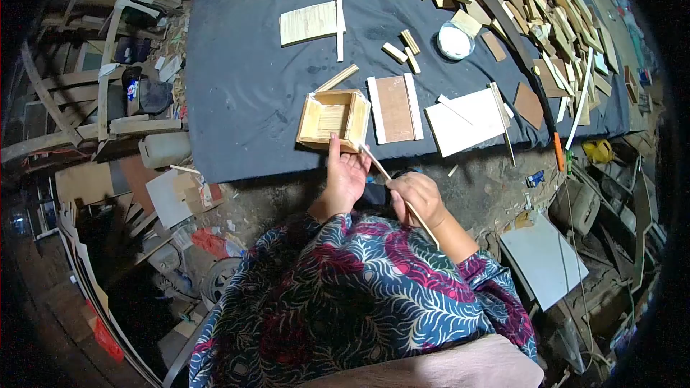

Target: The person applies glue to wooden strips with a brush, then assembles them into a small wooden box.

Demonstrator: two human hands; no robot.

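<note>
A small open wooden box (309, 128) with a many-sided rim is tilted toward me at the front edge of the dark cloth. My left hand (346, 181) holds it from below and in front, thumb up against its near wall. In my right hand (417, 197) is a thin wooden stick (377, 163), pinched along its length. Its upper end meets the box's lower right corner, and its other end points down toward my clothing. What the stick's tip is like is too small to tell. Beside the box lies a brown panel (395, 108) with two pale strips along its sides.
A dark cloth (237, 100) covers the table. On it are a white board (467, 121), a tub of white substance (456, 41), a pale wooden panel (309, 24) and a heap of wood offcuts (568, 29). An orange-handled saw (558, 151) hangs over the right edge.
</note>
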